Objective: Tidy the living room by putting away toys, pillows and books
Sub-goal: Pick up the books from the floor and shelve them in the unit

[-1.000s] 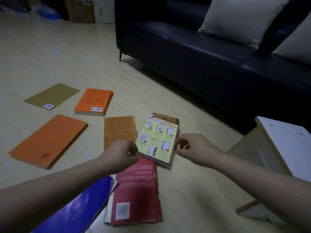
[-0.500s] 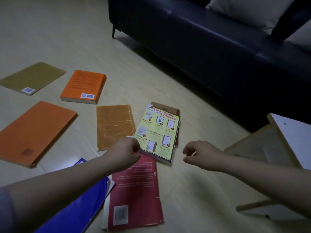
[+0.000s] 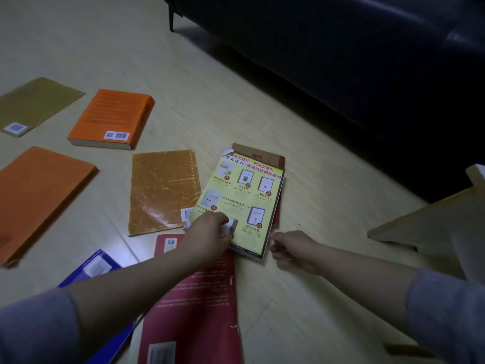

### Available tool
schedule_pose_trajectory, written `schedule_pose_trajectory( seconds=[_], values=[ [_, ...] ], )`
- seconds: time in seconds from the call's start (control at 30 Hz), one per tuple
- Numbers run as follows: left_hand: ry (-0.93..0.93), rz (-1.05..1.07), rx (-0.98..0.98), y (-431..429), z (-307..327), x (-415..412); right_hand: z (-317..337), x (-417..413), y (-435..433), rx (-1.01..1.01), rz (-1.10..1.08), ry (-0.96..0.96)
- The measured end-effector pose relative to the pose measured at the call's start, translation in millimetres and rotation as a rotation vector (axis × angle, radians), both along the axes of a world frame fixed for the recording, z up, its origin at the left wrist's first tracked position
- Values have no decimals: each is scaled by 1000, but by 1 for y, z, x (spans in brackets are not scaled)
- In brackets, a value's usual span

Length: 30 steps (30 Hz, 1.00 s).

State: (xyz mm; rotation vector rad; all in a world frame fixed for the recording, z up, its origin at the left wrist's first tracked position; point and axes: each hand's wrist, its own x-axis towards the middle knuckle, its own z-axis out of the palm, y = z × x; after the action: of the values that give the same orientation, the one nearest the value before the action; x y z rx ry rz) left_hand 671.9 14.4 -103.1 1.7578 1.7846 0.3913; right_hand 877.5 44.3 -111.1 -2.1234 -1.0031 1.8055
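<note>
The left hand [image 3: 210, 233] lies curled on the near left corner of the yellow booklet [image 3: 240, 203], knuckles up, fingers tucked at the edge as if pinching it; whether it truly grips the cover or only presses on it I cannot tell from where I stand. The right hand [image 3: 294, 249] sits just off the booklet's near right corner, loosely clenched and holding nothing, close to the paper but apart from it. Under the booklet a brown-and-red book [image 3: 262, 155] pokes out at the far end, and the booklet's near edge overlaps a dark red book [image 3: 194, 298] lying beneath the left forearm. Just left of the left hand lies an amber plastic-covered book [image 3: 162, 190], its edge touching or slipping under the booklet. Farther out on that side sit a thick orange book [image 3: 112, 118], a large flat orange one [image 3: 39, 195], an olive one [image 3: 36, 101] and a blue one [image 3: 97, 266]. The risk, I think, is a one-corner lift: the limp booklet could bend or tear, or the book beneath could slide off and scatter the pile. Beyond the right hand, the pale wooden stand [image 3: 430, 227] could catch an elbow.
</note>
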Motion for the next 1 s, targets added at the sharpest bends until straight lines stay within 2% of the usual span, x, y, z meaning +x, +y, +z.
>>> schedule_pose_trajectory(
  seconds=[0.17,0.3,0.47,0.67,0.8,1.0],
  values=[
    [52,31,34,13,-15,-2,-6,-5,14,-13,-142,213],
    [103,45,-25,22,-19,3,-3,-6,17,-5,-223,239],
    [202,-6,-83,24,-8,17,5,-1,22,134,-164,265],
    [243,-6,-170,29,7,26,18,-3,35,243,-16,203],
    [110,10,-225,36,14,28,26,-12,37,262,36,209],
    [-35,-6,-176,38,27,6,24,-23,43,204,31,219]
  ],
)
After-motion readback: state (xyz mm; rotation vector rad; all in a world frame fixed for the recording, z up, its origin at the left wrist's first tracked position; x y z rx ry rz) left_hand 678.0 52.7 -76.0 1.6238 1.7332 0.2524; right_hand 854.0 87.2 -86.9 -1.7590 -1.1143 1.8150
